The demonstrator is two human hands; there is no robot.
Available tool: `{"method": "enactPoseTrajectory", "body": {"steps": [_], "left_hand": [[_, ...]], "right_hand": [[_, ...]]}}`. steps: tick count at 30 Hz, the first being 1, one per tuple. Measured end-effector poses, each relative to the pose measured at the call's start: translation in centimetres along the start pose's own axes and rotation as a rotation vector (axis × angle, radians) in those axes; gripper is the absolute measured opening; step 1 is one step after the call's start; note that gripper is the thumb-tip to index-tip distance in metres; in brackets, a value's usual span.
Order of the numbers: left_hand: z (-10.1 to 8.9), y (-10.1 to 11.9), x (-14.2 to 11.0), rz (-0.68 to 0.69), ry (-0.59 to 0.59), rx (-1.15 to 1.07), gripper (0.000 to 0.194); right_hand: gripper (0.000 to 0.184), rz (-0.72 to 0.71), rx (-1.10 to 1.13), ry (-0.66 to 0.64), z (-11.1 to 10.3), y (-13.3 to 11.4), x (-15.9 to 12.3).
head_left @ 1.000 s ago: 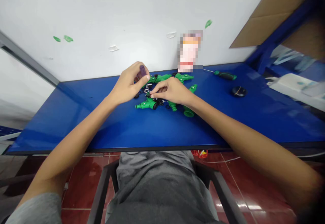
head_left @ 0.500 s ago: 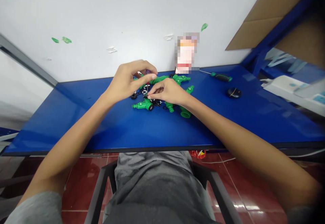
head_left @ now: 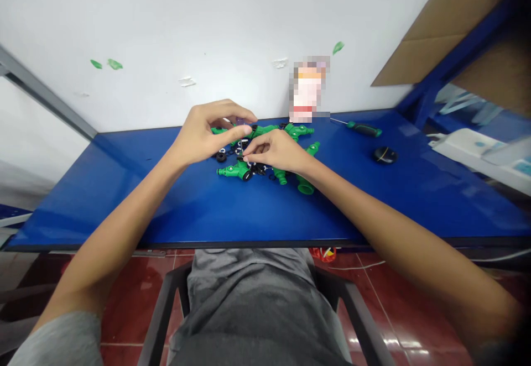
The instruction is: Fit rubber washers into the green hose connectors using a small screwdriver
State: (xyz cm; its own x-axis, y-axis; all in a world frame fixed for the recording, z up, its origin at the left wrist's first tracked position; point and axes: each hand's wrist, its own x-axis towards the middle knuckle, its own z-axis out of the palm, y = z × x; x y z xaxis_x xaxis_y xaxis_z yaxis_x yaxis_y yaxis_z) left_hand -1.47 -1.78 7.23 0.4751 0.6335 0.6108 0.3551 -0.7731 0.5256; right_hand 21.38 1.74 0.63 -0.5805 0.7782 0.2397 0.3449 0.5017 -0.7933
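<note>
Currently left hand (head_left: pixel 205 134) pinching small purple part (head_left: pixel 239 121), narrow grip; right hand (head_left: pixel 276 151) narrow grip, hold unclear; green hose connectors (head_left: pixel 234 171), black rings (head_left: pixel 221 157) lying loose mid-frame on table (head_left: pixel 415 200).

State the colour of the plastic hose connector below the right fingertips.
The hose connector is bright green with a black end; the head view shows it.

You are sitting before a workbench (head_left: pixel 124 211) with hose connectors (head_left: pixel 236 171) lying clustered on it. A screwdriver (head_left: pixel 364 129) is lying to their right, a round object (head_left: pixel 384 155) beyond it, and a blurred container (head_left: pixel 307 92) is standing behind them against the wall (head_left: pixel 166 34).
</note>
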Motion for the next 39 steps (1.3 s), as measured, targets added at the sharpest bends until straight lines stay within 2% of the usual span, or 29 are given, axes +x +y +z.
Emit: {"method": "enactPoseTrajectory", "body": {"steps": [4, 9, 16, 22, 26, 29, 35, 39], "left_hand": [[0.3, -0.5, 0.0, -0.002, 0.072, 0.029, 0.038], [0.1, -0.5, -0.2, 0.001, 0.029, 0.006, 0.04], [-0.1, 0.4, -0.2, 0.001, -0.073, 0.005, 0.04], [0.7, 0.2, -0.2, 0.011, 0.004, 0.016, 0.035], [0.8, 0.5, -0.4, -0.033, -0.048, -0.083, 0.045], [0.7, 0.8, -0.5, -0.033, -0.081, -0.077, 0.046], [0.5, 0.5, -0.5, -0.003, -0.005, 0.031, 0.039], [0.6, 0.4, -0.5, -0.008, -0.006, 0.003, 0.043]], "right_hand": [[0.029, -0.051, -0.046, 0.004, 0.0, 0.5, -0.1], [0.048, -0.109, -0.164, -0.021, 0.2, 0.6, -0.2], [0.029, -0.19, -0.16, -0.071, 0.4, 1.1, 0.1], [0.024, -0.254, -0.146, -0.129, 0.3, 1.3, 0.3], [0.024, -0.308, -0.201, -0.183, 0.2, 1.0, 0.5], [0.026, -0.345, -0.247, -0.2, 0.2, 0.9, 0.5], [0.024, -0.39, -0.28, -0.2, 0.1, 1.0, 0.7], [0.022, -0.378, -0.26, -0.211, 0.1, 1.2, 1.1]]}}
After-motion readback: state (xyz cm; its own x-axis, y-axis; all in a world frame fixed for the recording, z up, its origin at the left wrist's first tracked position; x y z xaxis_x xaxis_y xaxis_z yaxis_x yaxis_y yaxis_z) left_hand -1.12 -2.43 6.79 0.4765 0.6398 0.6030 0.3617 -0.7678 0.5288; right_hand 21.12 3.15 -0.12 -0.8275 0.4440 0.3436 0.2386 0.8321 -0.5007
